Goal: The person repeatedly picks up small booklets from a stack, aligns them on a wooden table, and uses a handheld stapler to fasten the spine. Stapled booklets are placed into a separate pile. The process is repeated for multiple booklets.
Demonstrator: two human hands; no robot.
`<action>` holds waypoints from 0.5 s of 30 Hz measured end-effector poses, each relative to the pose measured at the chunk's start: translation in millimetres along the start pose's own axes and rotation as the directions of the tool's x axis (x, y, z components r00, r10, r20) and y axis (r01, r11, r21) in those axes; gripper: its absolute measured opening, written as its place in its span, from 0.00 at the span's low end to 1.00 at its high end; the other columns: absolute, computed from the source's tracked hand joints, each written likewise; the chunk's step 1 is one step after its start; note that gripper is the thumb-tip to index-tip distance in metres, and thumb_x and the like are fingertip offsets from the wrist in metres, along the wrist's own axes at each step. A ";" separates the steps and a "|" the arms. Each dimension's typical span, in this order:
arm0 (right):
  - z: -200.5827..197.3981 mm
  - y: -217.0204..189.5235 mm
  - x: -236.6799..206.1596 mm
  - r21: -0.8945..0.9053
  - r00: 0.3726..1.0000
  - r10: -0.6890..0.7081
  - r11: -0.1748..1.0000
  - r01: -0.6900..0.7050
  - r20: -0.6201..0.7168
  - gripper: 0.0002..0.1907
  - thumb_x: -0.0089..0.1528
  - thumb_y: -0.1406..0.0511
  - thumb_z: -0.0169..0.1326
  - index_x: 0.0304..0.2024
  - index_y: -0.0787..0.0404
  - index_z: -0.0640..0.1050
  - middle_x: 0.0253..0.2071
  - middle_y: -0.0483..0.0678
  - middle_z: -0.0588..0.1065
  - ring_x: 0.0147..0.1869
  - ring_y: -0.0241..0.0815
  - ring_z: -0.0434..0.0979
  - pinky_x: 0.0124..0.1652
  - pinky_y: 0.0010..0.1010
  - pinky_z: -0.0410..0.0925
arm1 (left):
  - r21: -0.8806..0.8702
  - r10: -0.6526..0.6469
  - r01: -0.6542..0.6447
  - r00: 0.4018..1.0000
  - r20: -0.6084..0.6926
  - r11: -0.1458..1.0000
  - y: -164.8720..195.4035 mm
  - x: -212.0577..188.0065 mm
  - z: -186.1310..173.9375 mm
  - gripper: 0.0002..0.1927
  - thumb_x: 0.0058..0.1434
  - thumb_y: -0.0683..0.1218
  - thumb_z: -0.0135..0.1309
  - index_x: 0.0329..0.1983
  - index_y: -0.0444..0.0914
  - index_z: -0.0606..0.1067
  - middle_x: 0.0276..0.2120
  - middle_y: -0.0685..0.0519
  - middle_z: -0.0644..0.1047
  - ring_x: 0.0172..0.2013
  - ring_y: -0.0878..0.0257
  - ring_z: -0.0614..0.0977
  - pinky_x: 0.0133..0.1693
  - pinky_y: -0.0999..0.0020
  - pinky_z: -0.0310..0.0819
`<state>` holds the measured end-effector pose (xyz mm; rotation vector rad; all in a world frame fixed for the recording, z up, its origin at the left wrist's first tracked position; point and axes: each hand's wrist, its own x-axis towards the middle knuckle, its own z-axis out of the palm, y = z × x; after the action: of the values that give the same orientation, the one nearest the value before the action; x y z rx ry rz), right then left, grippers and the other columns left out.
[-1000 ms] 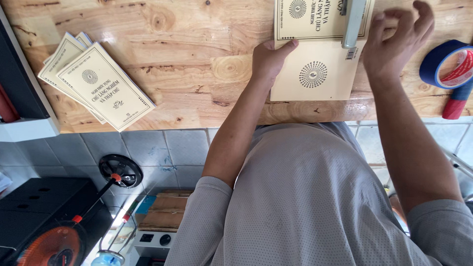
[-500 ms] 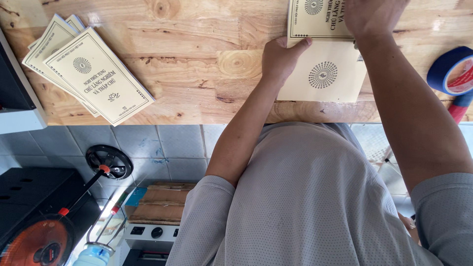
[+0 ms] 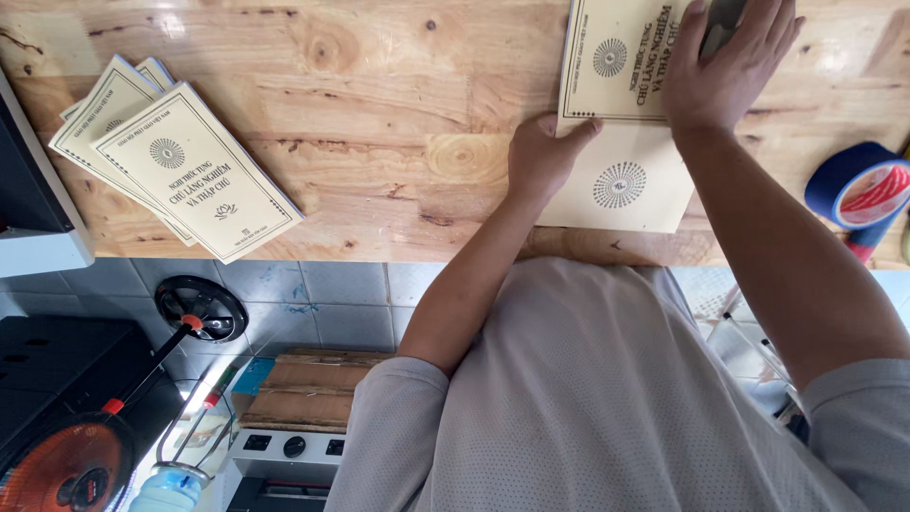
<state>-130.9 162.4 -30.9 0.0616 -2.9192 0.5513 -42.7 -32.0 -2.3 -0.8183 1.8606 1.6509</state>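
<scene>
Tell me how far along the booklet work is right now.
Already set aside: a fanned stack of cream booklets on the wooden table. In hand: an opened cream cover sheet, the left hand pinning its fold edge, the right hand pressing a flat tool on the upper half. Blue tape roll sits untouched. How many remain is not visible.

Five booklets (image 3: 194, 169), one tape roll (image 3: 858, 185)

Both arms are extended forward. The left hand (image 3: 542, 156) is laid flat, thumb stretched sideways. The right hand (image 3: 725, 62) is pressed down, its fingers spread.
</scene>
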 end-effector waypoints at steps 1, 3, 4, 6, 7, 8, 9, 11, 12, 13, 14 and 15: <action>1.2 -1.7 1.6 -0.008 1.000 0.004 1.000 -0.004 0.007 0.31 0.71 0.60 0.53 0.72 0.65 0.60 0.71 0.63 0.64 0.76 0.64 0.62 0.73 0.62 0.49 | -0.038 0.017 -0.017 1.000 0.005 0.999 2.7 -0.6 -1.6 0.19 0.56 0.60 0.63 0.36 0.40 0.86 0.26 0.54 0.85 0.24 0.67 0.84 0.31 0.69 0.77; 1.6 -3.6 4.0 0.030 0.999 0.019 0.999 -0.020 0.031 0.32 0.73 0.60 0.54 0.74 0.63 0.60 0.72 0.61 0.65 0.77 0.62 0.62 0.73 0.63 0.48 | -0.067 0.019 -0.019 1.000 -0.003 0.998 10.4 -0.8 -2.3 0.19 0.56 0.60 0.63 0.37 0.41 0.85 0.26 0.55 0.85 0.25 0.67 0.85 0.31 0.69 0.77; 1.5 -3.7 4.3 0.072 1.000 0.012 0.997 -0.014 0.026 0.32 0.72 0.60 0.54 0.74 0.64 0.60 0.71 0.61 0.65 0.76 0.62 0.63 0.73 0.61 0.49 | -0.043 -0.001 0.000 1.000 -0.015 0.999 12.8 -3.2 -3.4 0.19 0.55 0.60 0.64 0.37 0.41 0.85 0.26 0.55 0.85 0.25 0.67 0.84 0.30 0.69 0.76; 0.4 -1.4 2.7 0.140 1.000 0.012 0.990 -0.016 0.028 0.32 0.70 0.62 0.55 0.72 0.65 0.60 0.71 0.60 0.64 0.75 0.62 0.63 0.73 0.58 0.51 | 0.016 0.003 -0.002 0.999 -0.048 1.000 17.0 -3.9 -6.6 0.19 0.55 0.60 0.64 0.37 0.41 0.85 0.25 0.55 0.84 0.24 0.67 0.83 0.29 0.69 0.75; 0.2 1.3 1.9 0.200 0.999 0.042 0.979 -0.048 0.035 0.32 0.70 0.63 0.54 0.73 0.64 0.61 0.71 0.60 0.64 0.75 0.61 0.63 0.74 0.54 0.54 | 0.045 0.022 -0.019 0.997 -0.067 0.999 15.9 -9.3 -6.2 0.20 0.57 0.60 0.63 0.37 0.40 0.85 0.24 0.54 0.84 0.24 0.67 0.83 0.29 0.69 0.75; 0.0 4.7 1.6 0.257 0.996 0.078 0.962 -0.088 0.051 0.31 0.69 0.64 0.53 0.73 0.64 0.61 0.71 0.59 0.64 0.75 0.59 0.63 0.74 0.50 0.56 | 0.077 0.033 -0.026 0.996 -0.082 0.997 13.2 -15.3 -6.9 0.20 0.58 0.61 0.63 0.37 0.40 0.85 0.24 0.53 0.83 0.24 0.67 0.83 0.29 0.70 0.75; -2.0 5.8 0.2 0.313 0.991 0.114 0.941 -0.131 0.070 0.32 0.68 0.66 0.52 0.74 0.64 0.61 0.72 0.58 0.64 0.75 0.58 0.63 0.74 0.46 0.58 | 0.072 0.035 -0.029 0.996 -0.084 0.997 8.9 -21.6 -7.5 0.19 0.60 0.59 0.63 0.38 0.38 0.85 0.24 0.53 0.83 0.24 0.66 0.82 0.29 0.71 0.74; -3.7 18.1 0.2 0.471 0.995 0.084 0.876 -0.102 0.060 0.26 0.73 0.67 0.50 0.73 0.64 0.62 0.71 0.56 0.64 0.77 0.55 0.63 0.76 0.44 0.56 | 0.068 0.079 -0.071 0.991 -0.108 0.995 1.9 -21.0 -9.5 0.17 0.64 0.55 0.62 0.39 0.36 0.84 0.25 0.52 0.83 0.25 0.66 0.80 0.30 0.72 0.72; -6.1 23.9 2.4 0.553 0.997 0.067 0.830 -0.077 0.039 0.24 0.75 0.68 0.49 0.73 0.64 0.62 0.71 0.56 0.64 0.78 0.53 0.63 0.77 0.43 0.54 | -0.045 0.076 -0.081 0.990 -0.116 0.996 -1.5 -16.7 -10.9 0.16 0.63 0.53 0.63 0.40 0.35 0.84 0.26 0.52 0.83 0.26 0.67 0.80 0.30 0.73 0.73; -11.3 30.0 5.1 0.595 0.995 0.089 0.798 -0.094 0.037 0.21 0.78 0.68 0.49 0.72 0.64 0.63 0.72 0.55 0.65 0.78 0.52 0.63 0.77 0.42 0.54 | -0.158 0.070 -0.088 0.991 -0.116 0.983 -6.3 -14.8 -10.3 0.15 0.62 0.52 0.64 0.40 0.34 0.84 0.28 0.52 0.84 0.27 0.68 0.81 0.30 0.74 0.74; -17.8 35.5 9.0 0.630 0.993 0.114 0.768 -0.116 0.044 0.19 0.81 0.68 0.50 0.72 0.64 0.64 0.72 0.55 0.66 0.79 0.51 0.63 0.77 0.42 0.55 | -0.274 0.055 -0.082 0.993 -0.107 0.958 -11.1 -13.1 -6.4 0.14 0.61 0.50 0.65 0.41 0.34 0.84 0.29 0.52 0.84 0.28 0.69 0.81 0.31 0.75 0.74; -26.9 39.4 7.8 0.659 0.988 0.142 0.738 -0.147 0.062 0.17 0.84 0.67 0.51 0.72 0.64 0.66 0.72 0.55 0.67 0.79 0.50 0.64 0.77 0.41 0.55 | -0.335 0.045 -0.066 0.997 -0.070 0.940 -15.5 -10.4 -3.1 0.14 0.60 0.49 0.65 0.41 0.33 0.84 0.30 0.51 0.85 0.28 0.68 0.82 0.31 0.75 0.76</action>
<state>-137.2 208.8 -19.0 -0.0781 -2.5789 1.5955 -24.3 -35.2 -4.9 -0.9711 1.6747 2.0376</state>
